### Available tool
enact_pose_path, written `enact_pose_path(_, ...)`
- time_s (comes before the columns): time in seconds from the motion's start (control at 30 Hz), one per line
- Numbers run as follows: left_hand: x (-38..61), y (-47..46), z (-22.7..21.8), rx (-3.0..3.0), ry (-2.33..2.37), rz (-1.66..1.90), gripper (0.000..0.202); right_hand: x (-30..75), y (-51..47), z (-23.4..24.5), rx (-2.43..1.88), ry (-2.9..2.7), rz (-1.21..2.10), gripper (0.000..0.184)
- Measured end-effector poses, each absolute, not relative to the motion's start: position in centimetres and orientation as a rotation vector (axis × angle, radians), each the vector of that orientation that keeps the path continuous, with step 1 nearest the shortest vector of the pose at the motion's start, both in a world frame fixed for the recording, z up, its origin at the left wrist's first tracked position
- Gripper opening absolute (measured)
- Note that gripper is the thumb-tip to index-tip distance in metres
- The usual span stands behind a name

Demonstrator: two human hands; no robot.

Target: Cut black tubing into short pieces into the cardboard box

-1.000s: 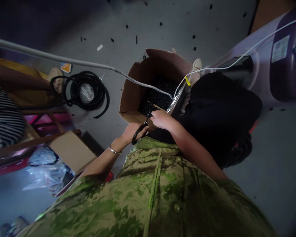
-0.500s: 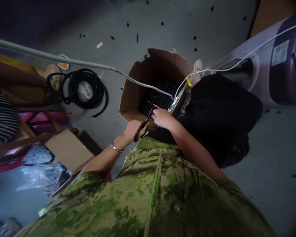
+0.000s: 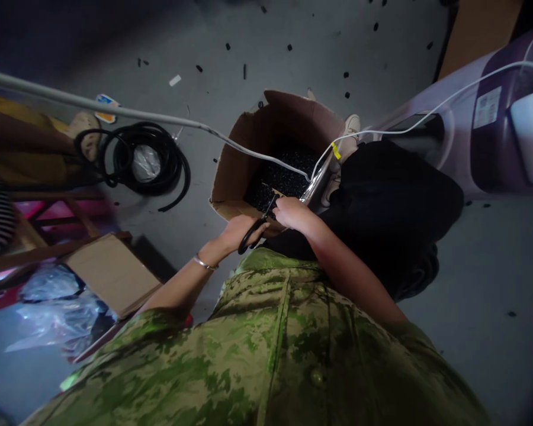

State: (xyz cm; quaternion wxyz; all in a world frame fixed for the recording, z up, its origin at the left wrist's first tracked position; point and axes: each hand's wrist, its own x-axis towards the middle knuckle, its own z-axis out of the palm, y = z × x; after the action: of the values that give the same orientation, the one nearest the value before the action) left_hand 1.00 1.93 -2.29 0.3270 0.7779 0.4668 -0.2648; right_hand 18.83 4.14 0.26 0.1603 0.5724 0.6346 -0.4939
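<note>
Fingers of my left hand (image 3: 236,229) are wrapped round the black handles of a pair of scissors (image 3: 250,238), whose blades point up and to the right. Beside the blade tips, my right hand (image 3: 292,213) is closed in a pinch; what its fingers hold is too small and too covered to make out. Both hands are over the near rim of an open cardboard box (image 3: 231,168). Inside it lies a heap of small, shiny black pieces (image 3: 278,177).
A white cable (image 3: 160,116) runs across above the box, and a shiny metal bar (image 3: 311,188) stands at its right edge. Left is a coil of black tubing (image 3: 182,171) on the floor. A purple-and-white appliance (image 3: 459,127) stands right. Black bits dot the floor.
The view has shifted a little, so the surroundings sit slightly further left. My hands and the scissors stay almost in place at the box rim.
</note>
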Motion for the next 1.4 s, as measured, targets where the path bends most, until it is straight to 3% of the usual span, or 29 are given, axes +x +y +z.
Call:
enact_pose_path(0.13, 0.5, 2.4, -1.9, 1.987, 1.234, -0.589, 0.05, 18.6, 4.7, 0.8, 1.57, 1.884, -1.416, 0.038)
enact_pose_path(0.73, 4.1, 2.6, -4.0, 1.952, 1.453, -0.773, 0.055, 19.0, 6.3, -1.4, 1.767, 1.653, -1.4, 0.041)
enact_pose_path(1.03, 1.7, 3.6, -3.5, 1.878, 1.258, -0.527, 0.059, 19.1, 6.2, -0.9, 1.707, 1.745, -1.513, 0.036)
enact_pose_path(1.4, 2.6, 3.4, -4.6, 1.975, 1.428, -0.664, 0.059, 18.6, 5.9, -1.8, 1.72, 1.763, -1.46, 0.039)
